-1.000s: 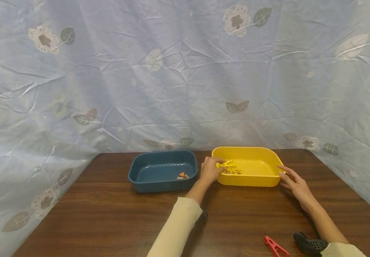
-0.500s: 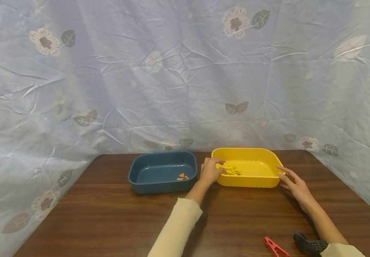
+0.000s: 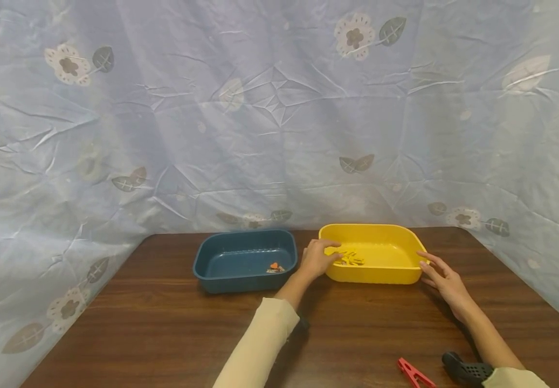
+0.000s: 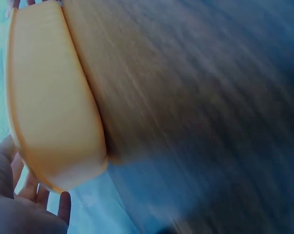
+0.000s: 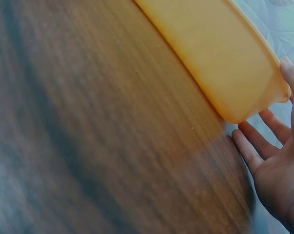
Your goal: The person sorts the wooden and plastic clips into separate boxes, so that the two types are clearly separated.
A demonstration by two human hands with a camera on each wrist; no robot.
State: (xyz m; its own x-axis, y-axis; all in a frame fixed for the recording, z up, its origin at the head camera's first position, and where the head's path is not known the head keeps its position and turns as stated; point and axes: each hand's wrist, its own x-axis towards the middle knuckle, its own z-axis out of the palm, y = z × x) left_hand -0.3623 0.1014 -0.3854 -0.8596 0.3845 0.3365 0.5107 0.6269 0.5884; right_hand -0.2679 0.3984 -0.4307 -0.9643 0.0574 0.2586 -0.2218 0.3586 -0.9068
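My left hand [image 3: 317, 257] is at the left end of the yellow bin [image 3: 381, 275], its thumb and fingers apart over the rim with nothing seen between them. Below its fingertips, yellow clips [image 3: 352, 258] lie heaped on the bin's floor. At the opposite end, the right hand [image 3: 449, 283] touches the rim with its thumb, and its loosely extended fingers lie along the outside wall. The right wrist view shows that thumb on the rim of the yellow bin [image 5: 234, 63]. In the left wrist view, my left hand [image 4: 20, 204] is around the bin's near corner.
Left of the yellow bin stands a dark blue bin [image 3: 245, 284] holding an orange heart-shaped piece [image 3: 274, 265] and small wooden-looking bits. A red clothespin [image 3: 415, 373] lies near the table's front edge, beside a black perforated device [image 3: 466, 371]. A patterned curtain [image 3: 260, 134] hangs behind the table.
The yellow clip that my left hand held a second ago has dropped onto the heap in the yellow bin. The right hand has stayed at the bin's right end.
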